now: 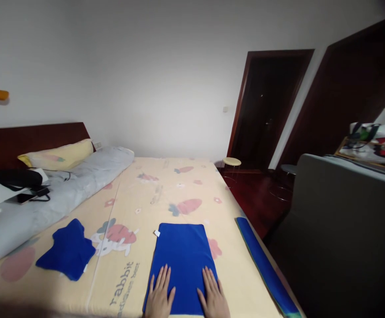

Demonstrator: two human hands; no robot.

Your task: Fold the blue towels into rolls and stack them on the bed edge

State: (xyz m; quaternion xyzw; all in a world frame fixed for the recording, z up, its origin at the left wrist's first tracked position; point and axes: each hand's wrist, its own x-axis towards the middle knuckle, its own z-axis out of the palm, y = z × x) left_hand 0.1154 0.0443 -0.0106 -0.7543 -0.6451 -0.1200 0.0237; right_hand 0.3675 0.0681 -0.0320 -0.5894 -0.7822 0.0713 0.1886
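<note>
A blue cloth lies flat as a rectangle on the bed, with a small white tag at its far left corner. My left hand rests on its near left part, fingers stretched out. On the near right edge of the same cloth lies my right hand, also flat with fingers apart. Neither hand grips anything. Farther left, a second blue cloth lies crumpled in a star-like shape. Along the bed's right edge runs a long, narrow blue item, folded or rolled; I cannot tell which.
The bed has a cream sheet with carrot and rabbit prints. A grey rolled quilt, a yellow pillow and black and white items line the left side. A round stool and a dark grey panel stand right.
</note>
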